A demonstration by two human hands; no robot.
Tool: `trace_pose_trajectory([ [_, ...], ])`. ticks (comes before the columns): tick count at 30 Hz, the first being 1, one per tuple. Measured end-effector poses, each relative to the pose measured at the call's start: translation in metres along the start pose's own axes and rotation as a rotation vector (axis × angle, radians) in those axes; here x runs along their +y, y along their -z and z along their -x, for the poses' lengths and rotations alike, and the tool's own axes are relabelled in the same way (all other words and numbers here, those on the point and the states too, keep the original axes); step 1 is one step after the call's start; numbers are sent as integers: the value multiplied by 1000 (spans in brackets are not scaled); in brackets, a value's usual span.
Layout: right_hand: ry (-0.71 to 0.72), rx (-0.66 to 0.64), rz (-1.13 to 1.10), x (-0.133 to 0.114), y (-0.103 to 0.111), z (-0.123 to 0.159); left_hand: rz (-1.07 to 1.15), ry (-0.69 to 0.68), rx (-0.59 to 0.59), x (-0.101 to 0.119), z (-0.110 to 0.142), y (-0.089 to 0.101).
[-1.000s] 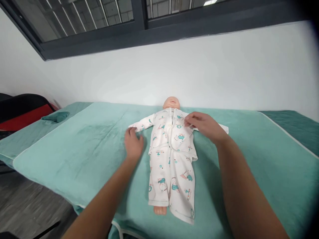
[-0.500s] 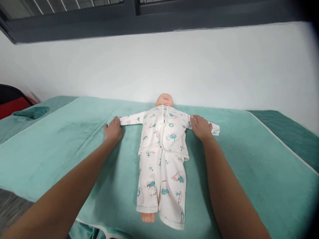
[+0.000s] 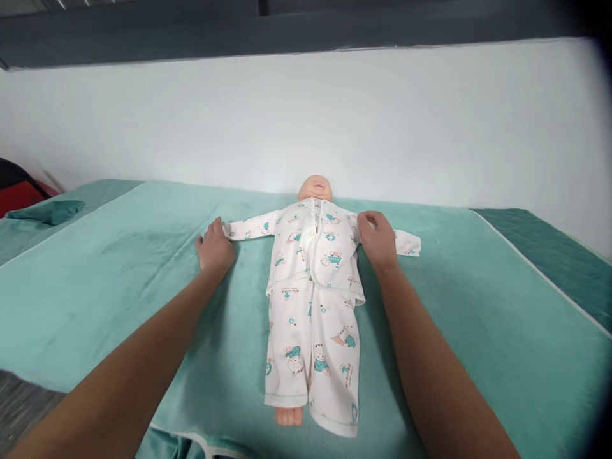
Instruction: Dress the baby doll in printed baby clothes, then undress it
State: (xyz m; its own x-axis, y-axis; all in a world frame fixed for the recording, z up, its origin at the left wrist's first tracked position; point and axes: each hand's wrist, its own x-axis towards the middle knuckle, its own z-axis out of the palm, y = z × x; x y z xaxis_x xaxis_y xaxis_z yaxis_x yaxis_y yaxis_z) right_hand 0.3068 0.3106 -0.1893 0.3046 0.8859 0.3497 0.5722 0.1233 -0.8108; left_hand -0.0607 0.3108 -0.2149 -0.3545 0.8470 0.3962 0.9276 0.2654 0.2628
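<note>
A baby doll (image 3: pixel 315 188) lies on its back on a green cloth, its sleeves spread to both sides. It is dressed in a white printed pajama top (image 3: pixel 329 258) and matching trousers (image 3: pixel 289 344). Bare toes show from one trouser leg; the other foot is hidden. My left hand (image 3: pixel 215 247) is closed at the cuff of the left-hand sleeve (image 3: pixel 253 228), its fingertips partly hidden. On the opposite side, my right hand (image 3: pixel 377 239) pinches the right-hand sleeve near the shoulder. That sleeve's flat cuff (image 3: pixel 408 243) sticks out beyond my hand.
The green cloth (image 3: pixel 478 306) covers the surface, with a darker green part (image 3: pixel 568 258) at the right. Behind the doll's head rises a white wall (image 3: pixel 306 121) below a dark window frame (image 3: pixel 239 29). A red and black item (image 3: pixel 21 194) stands far left.
My right hand has moved inward along the sleeve toward the doll's shoulder, its fingers now more pinched. My left hand stays at the other cuff. The view has shifted slightly.
</note>
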Motion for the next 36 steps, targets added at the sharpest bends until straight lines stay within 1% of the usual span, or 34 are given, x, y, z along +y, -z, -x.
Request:
trace_pose_trajectory([
  [2, 29, -20, 35, -2, -2, 3, 11, -2, 6, 0, 0, 1],
  [4, 29, 6, 89, 0, 1, 3, 31, 11, 18, -1, -1, 1],
  [6, 13, 66, 119, -1, 10, 2, 57, 27, 30, -3, -1, 1],
  [7, 1, 58, 111, -4, 16, 3, 68, 30, 35, -3, -2, 0],
  [8, -3, 1, 79, -11, 24, 6, 75, 30, 38, -4, -2, 0],
  [9, 9, -106, 31, -20, 31, 11, 79, 27, 40, -4, -2, 0],
  [10, 39, -259, -28, -32, 38, 18, 81, 27, 42, -5, -3, 0],
  [11, 107, -422, -86, -46, 44, 27, 85, 27, 45, -5, -3, -1],
  [12, 197, -548, -103, -60, 47, 36, 92, 28, 48, -6, -3, -1],
  [14, 406, -709, -68, -84, 49, 56, 129, 35, 55, -8, -2, -1],
  [15, 502, -759, -4, -93, 47, 65, 164, 44, 59, -9, -2, -1],
  [16, 583, -777, 75, -98, 43, 73, 211, 60, 64, -11, -1, -1],
  [18, 682, -734, 256, -100, 33, 83, 305, 99, 83, -14, 0, -1],
  [21, 737, -617, 426, -97, 22, 89, 366, 142, 112, -16, 0, -1],
  [24, 765, -613, 430, -101, 22, 90, 367, 151, 119, -16, -1, -2],
  [27, 769, -640, 384, -112, 28, 95, 352, 147, 121, -16, -2, -4],
  [29, 772, -640, 391, -117, 31, 99, 340, 134, 121, -16, -3, -5],
  [34, 777, -686, 454, -116, 37, 102, 318, 121, 118, -17, -4, -6],
  [36, 788, -657, 458, -117, 37, 103, 315, 112, 122, -18, -4, -7],
])
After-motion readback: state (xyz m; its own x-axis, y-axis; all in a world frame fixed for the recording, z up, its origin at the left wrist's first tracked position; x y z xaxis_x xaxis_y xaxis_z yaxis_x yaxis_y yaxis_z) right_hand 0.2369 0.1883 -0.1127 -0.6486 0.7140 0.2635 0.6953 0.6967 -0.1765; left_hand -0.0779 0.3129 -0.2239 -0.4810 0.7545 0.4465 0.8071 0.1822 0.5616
